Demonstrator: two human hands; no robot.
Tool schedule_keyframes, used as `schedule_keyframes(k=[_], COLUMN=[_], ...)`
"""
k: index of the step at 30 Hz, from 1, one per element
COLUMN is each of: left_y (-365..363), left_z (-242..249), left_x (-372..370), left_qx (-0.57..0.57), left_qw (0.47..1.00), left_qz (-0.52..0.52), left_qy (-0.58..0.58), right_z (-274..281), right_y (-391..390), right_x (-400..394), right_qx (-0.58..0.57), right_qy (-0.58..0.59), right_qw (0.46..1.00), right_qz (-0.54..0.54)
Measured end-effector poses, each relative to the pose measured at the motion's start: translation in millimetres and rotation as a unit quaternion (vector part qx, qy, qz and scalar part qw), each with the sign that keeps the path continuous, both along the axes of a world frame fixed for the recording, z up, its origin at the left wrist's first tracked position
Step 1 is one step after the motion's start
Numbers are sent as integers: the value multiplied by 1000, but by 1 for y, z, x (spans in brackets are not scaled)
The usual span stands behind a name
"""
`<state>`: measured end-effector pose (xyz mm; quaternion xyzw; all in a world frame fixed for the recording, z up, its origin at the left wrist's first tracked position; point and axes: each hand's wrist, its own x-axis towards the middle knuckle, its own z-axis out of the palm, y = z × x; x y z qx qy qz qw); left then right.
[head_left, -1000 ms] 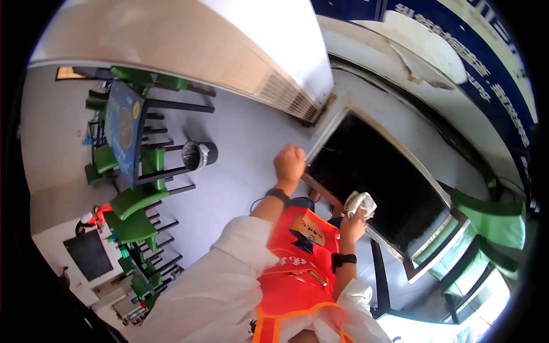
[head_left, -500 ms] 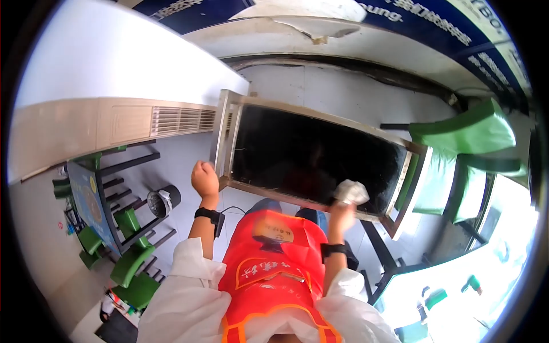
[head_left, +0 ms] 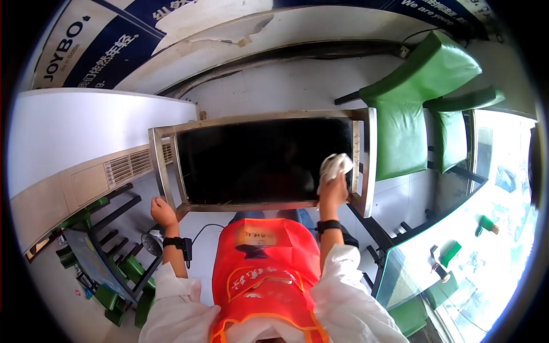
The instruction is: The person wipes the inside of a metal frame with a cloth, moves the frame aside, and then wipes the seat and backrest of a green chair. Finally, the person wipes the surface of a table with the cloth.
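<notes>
A black glossy panel (head_left: 257, 160) is set in a metal frame (head_left: 269, 116) in front of my body. My right hand (head_left: 333, 190) holds a crumpled whitish cloth (head_left: 335, 166) against the panel's right part. At the frame's lower left corner is my left hand (head_left: 164, 211), its fingers curled closed. Whether those fingers grip the frame or anything else cannot be made out. Black bands circle both wrists.
Green chairs (head_left: 400, 137) stand to the right of the frame. A glass-topped table (head_left: 400, 268) is at the lower right, and a blue table (head_left: 91, 257) with green chairs at the lower left. A white cabinet (head_left: 97, 131) stands at the left.
The view has turned, so the frame now looks nearly level. My right hand and the cloth have moved up and toward the panel's right end. My left hand remains closed near the lower left corner.
</notes>
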<state>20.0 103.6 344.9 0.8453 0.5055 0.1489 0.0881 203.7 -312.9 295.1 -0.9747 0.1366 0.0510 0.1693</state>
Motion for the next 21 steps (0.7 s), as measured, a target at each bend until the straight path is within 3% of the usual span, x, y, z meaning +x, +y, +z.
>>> schedule_keyframes(k=[1,5,8,11,13,15,18,21], left_y=[-1,7,6,1,0,1,3,2], left_z=[1,-8,-6,-1,3,0,-2,0], left_x=[1,-5,-4,-1,3,2,-2,1], left_qx=[-5,-8,-7,16,12,15,10,0], left_qw=[1000,1000,1000,1000,999,1000,1000,1000], left_qz=[-6,13,20,10,24,20,20,23], left_qy=[-2,6,2,19,19,10,6,1], right_z=[3,-8,-8,-8,-6,-2,-4,-6], right_y=[-14,15,76,125,134,118,60,4], right_x=[23,61,44,5,-10,1,55,107], right_qx=[-15,-1,56,121,110,105,46,-9], right_qy=[16,-70,-40,-37,-47,-88,-96,-30], right_qw=[998,996,991,949,936,947,984,999], right_qz=[-53,-56,114,288,331,292,142,28])
